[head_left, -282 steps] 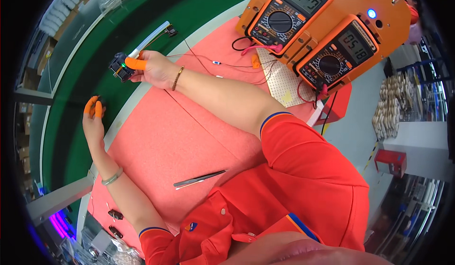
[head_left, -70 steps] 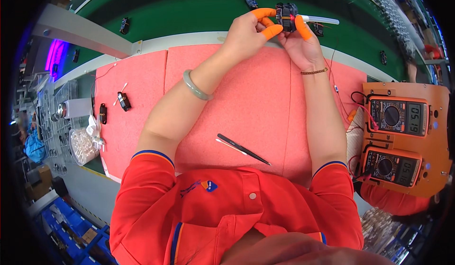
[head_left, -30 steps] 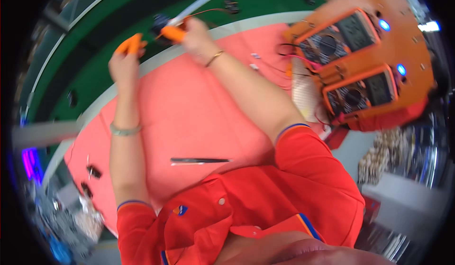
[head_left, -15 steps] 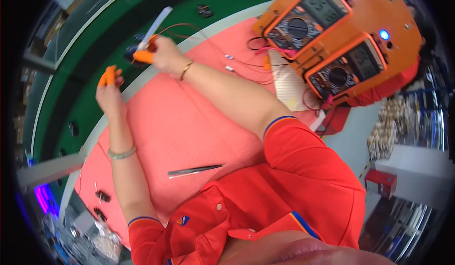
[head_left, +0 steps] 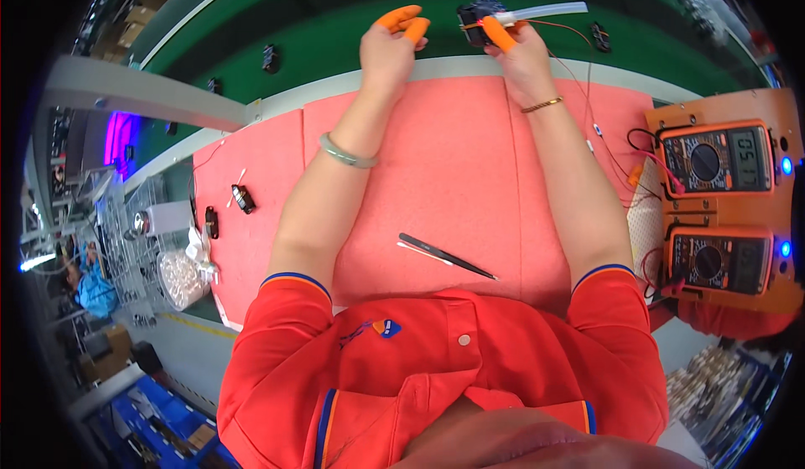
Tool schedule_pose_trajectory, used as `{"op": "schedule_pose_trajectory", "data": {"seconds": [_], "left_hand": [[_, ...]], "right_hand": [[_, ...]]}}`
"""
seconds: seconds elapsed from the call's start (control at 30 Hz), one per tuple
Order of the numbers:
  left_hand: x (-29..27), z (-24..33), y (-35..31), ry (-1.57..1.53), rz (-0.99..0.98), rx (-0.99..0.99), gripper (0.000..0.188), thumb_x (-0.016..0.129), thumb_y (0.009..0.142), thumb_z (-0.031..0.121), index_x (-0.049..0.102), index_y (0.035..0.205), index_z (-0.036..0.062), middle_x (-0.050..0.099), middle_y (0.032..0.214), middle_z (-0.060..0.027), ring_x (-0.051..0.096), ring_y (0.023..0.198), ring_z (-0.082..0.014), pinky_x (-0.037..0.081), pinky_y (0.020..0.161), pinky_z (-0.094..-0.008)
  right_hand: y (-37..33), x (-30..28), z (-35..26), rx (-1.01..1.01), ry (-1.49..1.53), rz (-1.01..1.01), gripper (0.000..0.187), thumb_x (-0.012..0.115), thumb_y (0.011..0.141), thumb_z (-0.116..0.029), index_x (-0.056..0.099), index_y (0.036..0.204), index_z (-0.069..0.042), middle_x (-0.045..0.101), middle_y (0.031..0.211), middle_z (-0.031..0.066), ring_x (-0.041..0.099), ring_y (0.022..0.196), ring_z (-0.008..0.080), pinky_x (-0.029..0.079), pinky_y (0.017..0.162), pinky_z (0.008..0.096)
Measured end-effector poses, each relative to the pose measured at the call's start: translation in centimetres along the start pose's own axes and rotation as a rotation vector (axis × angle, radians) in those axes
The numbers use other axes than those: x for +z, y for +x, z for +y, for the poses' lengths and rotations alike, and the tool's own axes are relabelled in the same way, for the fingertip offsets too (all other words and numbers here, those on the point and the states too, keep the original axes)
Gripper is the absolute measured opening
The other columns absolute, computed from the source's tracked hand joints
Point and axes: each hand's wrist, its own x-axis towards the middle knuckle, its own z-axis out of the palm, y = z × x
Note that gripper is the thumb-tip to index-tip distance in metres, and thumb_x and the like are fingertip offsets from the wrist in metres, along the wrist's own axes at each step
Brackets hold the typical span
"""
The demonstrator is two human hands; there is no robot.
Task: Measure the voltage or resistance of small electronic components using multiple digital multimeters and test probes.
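My right hand, with orange finger cots, is closed at the far side of the pink mat. It grips a translucent white tube-like tool with a red wire running off it. Right against those fingertips is a small black and blue electronic module, over the green belt; whether the fingers also grip it is hard to tell. My left hand, also in orange finger cots, hovers over the belt edge left of the module. Its fingers are bent and slightly apart, with nothing visible in them.
Two orange multimeters sit on an orange stand at the right. Black tweezers and a cotton swab lie on the pink mat. Small black modules lie at left, more on the green belt. A metal post crosses the left.
My view has turned, so the hands now appear upper centre and the meters at right. My left hand stays apart from the module; my right hand keeps hold of the white tool.
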Motion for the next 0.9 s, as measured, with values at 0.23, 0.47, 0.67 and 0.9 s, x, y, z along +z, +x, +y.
{"op": "schedule_pose_trajectory", "data": {"seconds": [0.23,0.47,0.67,0.9], "left_hand": [[-0.3,0.5,0.0,0.03,-0.051,0.018,0.031,0.055,0.076,0.006,0.049,0.105,-0.0007,0.058,0.086,-0.0065,0.052,0.067,-0.0092,0.043,0.063,-0.0189],[0.2,-0.4,0.4,0.04,-0.16,0.109,0.039,0.058,0.074,0.007,0.044,0.11,-0.0004,0.057,0.088,-0.0078,0.053,0.071,-0.01,0.043,0.065,-0.0197],[-0.1,-0.2,-0.1,0.07,-0.235,0.152,0.053,0.064,0.068,0.01,0.04,0.114,0.0016,0.055,0.092,-0.0102,0.055,0.074,-0.012,0.045,0.066,-0.021],[0.7,0.3,-0.9,0.052,-0.163,0.149,0.051,0.066,0.063,0.011,0.044,0.108,0.0039,0.056,0.086,-0.0107,0.056,0.071,-0.014,0.046,0.066,-0.0248]], "right_hand": [[0.2,0.2,0.0,0.014,0.018,-0.014,0.021,0.048,0.081,-0.007,0.047,0.102,-0.006,0.051,0.095,0.0029,0.049,0.081,0.0103,0.041,0.067,0.0226],[0.5,0.1,0.4,0.026,0.082,-0.048,0.02,0.049,0.081,-0.01,0.047,0.101,-0.007,0.051,0.096,0.0027,0.049,0.081,0.0107,0.04,0.068,0.0241],[-0.1,1.4,0.4,0.009,0.041,-0.102,0.02,0.049,0.082,-0.011,0.047,0.101,-0.007,0.049,0.099,0.0026,0.047,0.088,0.0127,0.04,0.073,0.0273],[0.0,0.2,0.8,-0.047,0.023,-0.203,0.021,0.044,0.084,-0.012,0.047,0.103,-0.004,0.049,0.103,0.0061,0.048,0.091,0.0165,0.04,0.081,0.0317]]}}
